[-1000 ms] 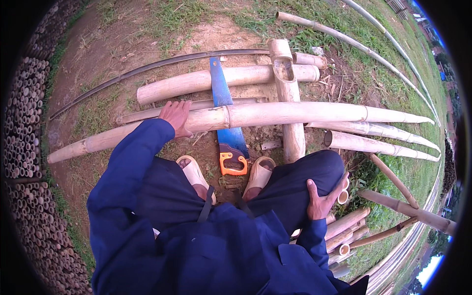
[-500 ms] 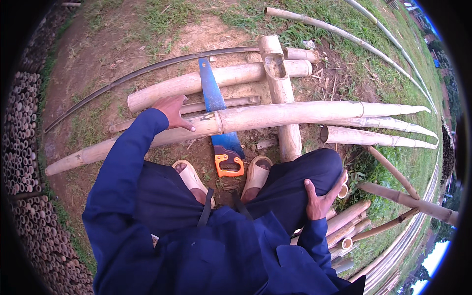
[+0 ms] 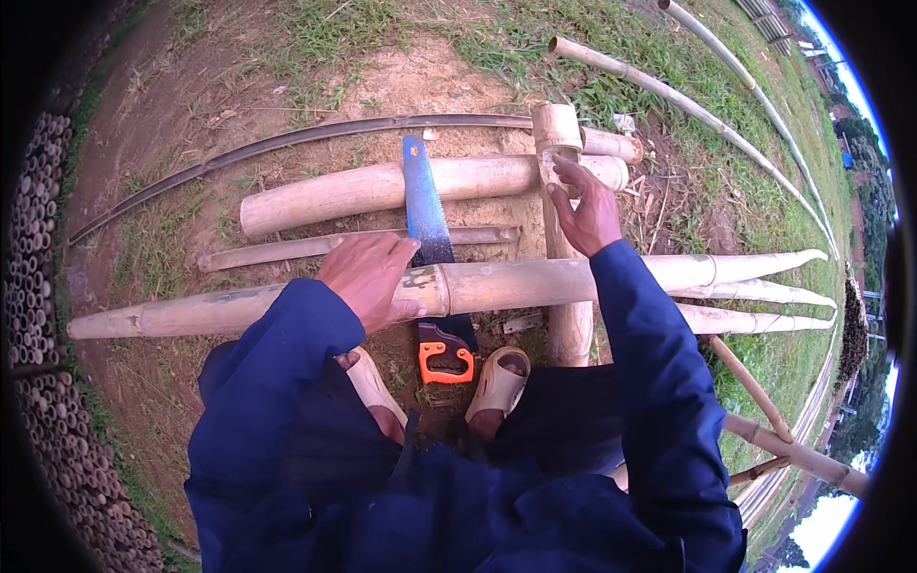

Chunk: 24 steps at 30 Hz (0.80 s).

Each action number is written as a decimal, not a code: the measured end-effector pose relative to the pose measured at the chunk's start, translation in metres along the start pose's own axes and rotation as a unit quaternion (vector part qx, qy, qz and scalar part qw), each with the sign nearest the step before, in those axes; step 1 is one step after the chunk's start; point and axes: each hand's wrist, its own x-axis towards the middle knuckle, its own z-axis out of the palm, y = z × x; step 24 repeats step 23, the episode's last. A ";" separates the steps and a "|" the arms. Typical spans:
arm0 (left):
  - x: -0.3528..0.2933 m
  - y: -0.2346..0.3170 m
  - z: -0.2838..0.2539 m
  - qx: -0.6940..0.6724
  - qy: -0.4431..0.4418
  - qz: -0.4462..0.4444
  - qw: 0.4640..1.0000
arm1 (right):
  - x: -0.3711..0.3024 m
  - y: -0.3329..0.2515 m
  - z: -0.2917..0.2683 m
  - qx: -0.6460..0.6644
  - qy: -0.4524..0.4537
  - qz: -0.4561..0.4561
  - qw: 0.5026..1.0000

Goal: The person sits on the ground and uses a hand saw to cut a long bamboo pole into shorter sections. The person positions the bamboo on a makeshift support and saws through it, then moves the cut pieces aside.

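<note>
A long pale bamboo pole (image 3: 516,285) lies crosswise in front of me. My left hand (image 3: 368,279) grips it from above just left of a dark-marked joint, thumb on the near side and fingers over the far side. My right hand (image 3: 587,212) is raised beyond the pole with fingers apart and nothing in it, in front of a notched upright-looking bamboo piece (image 3: 570,329). Under the pole is a handsaw (image 3: 427,205) with a blue blade; its orange and dark handle (image 3: 445,358) points toward me, between my sandalled feet.
A thick bamboo length (image 3: 325,199) and a thinner one (image 3: 287,250) lie beyond the pole, with a dark curved strip (image 3: 287,138) farther off. Long poles (image 3: 659,84) stretch across the grass at right. Stacked bamboo ends (image 3: 38,239) line the left side. Crossed bamboo supports (image 3: 755,382) stand at right.
My right hand has left my right knee and reached forward past the pole to the notched bamboo. My left hand has slid right along the pole and closed over it near the joint.
</note>
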 end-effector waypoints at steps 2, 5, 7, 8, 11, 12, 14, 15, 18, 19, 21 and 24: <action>-0.011 0.005 -0.014 -0.008 0.009 -0.012 1.000 | 0.053 0.019 0.048 0.013 0.018 -0.015 1.000; -0.013 0.002 -0.025 -0.035 0.030 -0.005 0.999 | 0.111 0.050 0.112 -0.030 -0.026 -0.001 0.999; -0.031 0.011 -0.038 -0.047 0.013 -0.043 0.998 | 0.140 0.042 0.159 -0.067 -0.094 -0.009 0.993; -0.032 0.013 -0.043 -0.054 0.006 -0.046 0.997 | 0.149 0.055 0.177 -0.091 -0.087 -0.013 0.992; -0.033 0.020 -0.050 -0.093 0.035 -0.008 0.995 | 0.172 0.089 0.211 -0.167 -0.093 -0.009 0.982; -0.035 0.020 -0.048 -0.092 0.038 -0.013 0.995 | 0.175 0.084 0.218 -0.193 -0.118 -0.004 0.974; -0.041 0.025 -0.046 -0.090 0.043 -0.030 0.995 | 0.184 0.066 0.225 -0.267 -0.205 0.027 0.941; -0.046 0.034 -0.047 -0.081 0.057 -0.048 0.994 | 0.190 0.058 0.229 -0.247 -0.208 0.038 0.946; -0.048 0.035 -0.047 -0.066 0.090 -0.045 0.993 | 0.205 0.067 0.227 -0.282 -0.205 0.028 0.937; -0.048 0.034 -0.048 -0.067 0.094 -0.044 0.992 | 0.206 0.068 0.225 -0.300 -0.197 -0.005 0.933; -0.050 0.035 -0.050 -0.062 0.097 -0.044 0.992 | 0.212 0.058 0.218 -0.322 -0.180 -0.053 0.928; -0.052 0.036 -0.050 -0.064 0.097 -0.056 0.992 | 0.222 0.049 0.203 -0.334 -0.165 -0.073 0.925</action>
